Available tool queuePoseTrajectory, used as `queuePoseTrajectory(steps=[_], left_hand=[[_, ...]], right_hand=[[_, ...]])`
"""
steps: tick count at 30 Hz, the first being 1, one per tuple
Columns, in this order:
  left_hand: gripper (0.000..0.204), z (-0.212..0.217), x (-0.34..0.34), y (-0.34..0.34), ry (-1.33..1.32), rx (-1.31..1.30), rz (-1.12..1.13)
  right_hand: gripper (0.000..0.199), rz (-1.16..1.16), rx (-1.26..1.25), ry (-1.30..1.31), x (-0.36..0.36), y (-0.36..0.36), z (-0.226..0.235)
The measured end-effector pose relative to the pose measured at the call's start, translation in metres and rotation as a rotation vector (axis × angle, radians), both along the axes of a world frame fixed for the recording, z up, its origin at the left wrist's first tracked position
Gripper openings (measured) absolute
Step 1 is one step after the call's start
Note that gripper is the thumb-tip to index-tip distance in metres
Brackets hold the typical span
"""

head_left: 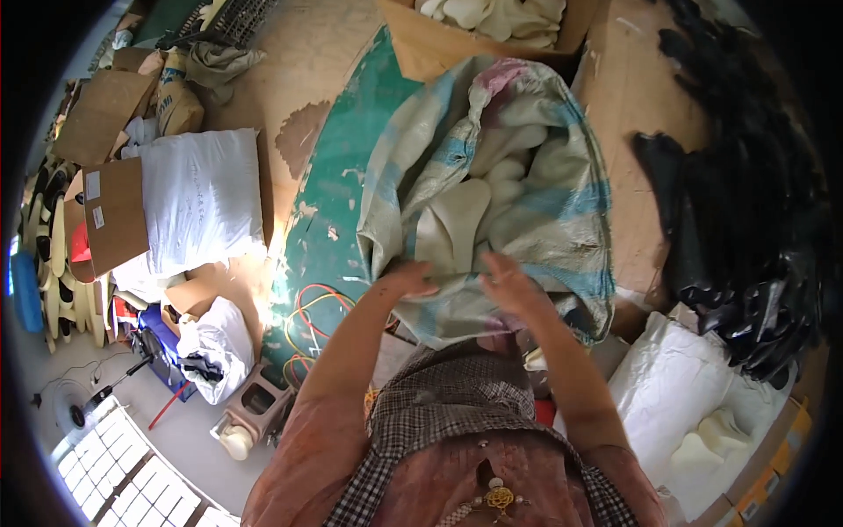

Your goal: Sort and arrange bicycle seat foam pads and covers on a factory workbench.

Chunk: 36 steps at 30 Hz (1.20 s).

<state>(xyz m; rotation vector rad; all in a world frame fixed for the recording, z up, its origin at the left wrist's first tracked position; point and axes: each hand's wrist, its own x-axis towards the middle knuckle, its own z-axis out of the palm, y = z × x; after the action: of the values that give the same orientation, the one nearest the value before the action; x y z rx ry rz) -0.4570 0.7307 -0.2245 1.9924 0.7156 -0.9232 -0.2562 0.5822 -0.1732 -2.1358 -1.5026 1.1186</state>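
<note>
A large woven sack, pale grey-green with blue stripes and a pink patch, stands with its mouth spread wide in front of me. Inside it lie several smooth cream foot-shaped pieces. At the near rim, my left hand is closed on the sack's edge, its fingertips partly hidden by the folds. A short way to the right, my right hand also grips the near rim, with its fingers bent over the cloth. Both hands are slightly blurred.
Beyond the sack, a cardboard box holds more cream pieces. A green tabletop lies left of the sack. Black glossy boot-like items are heaped on the right. White sacks and open cartons stand at left; red and yellow hoses lie nearby.
</note>
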Motion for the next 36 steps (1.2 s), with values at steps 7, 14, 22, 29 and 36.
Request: queuePoseTrajectory(steps=[7,14,22,29,36], left_hand=[[0.038,0.017,-0.154,0.034,0.104,-0.248,0.275],[0.016,-0.047,0.014,-0.024,-0.597,0.114,0.509],[0.023,-0.115,0.040,0.021,-0.084,0.443,-0.389],[0.023,-0.099,0.074,0.036,-0.068,0.516,-0.185],[0.034,-0.111,0.035,0.054,-0.228,0.797,-0.510]], right_hand=[[0.042,0.632,-0.308,0.787,-0.154,-0.114,-0.036],[0.016,-0.309,0.171,0.103,-0.114,-0.019,-0.127],[0.049,-0.615,-0.486,0.446,-0.111,-0.124,-0.204],[0.054,-0.802,-0.832,0.686,-0.156,-0.168,-0.289],[0.070,-1.661,-0.593,1.364,-0.219,-0.157,-0.271]])
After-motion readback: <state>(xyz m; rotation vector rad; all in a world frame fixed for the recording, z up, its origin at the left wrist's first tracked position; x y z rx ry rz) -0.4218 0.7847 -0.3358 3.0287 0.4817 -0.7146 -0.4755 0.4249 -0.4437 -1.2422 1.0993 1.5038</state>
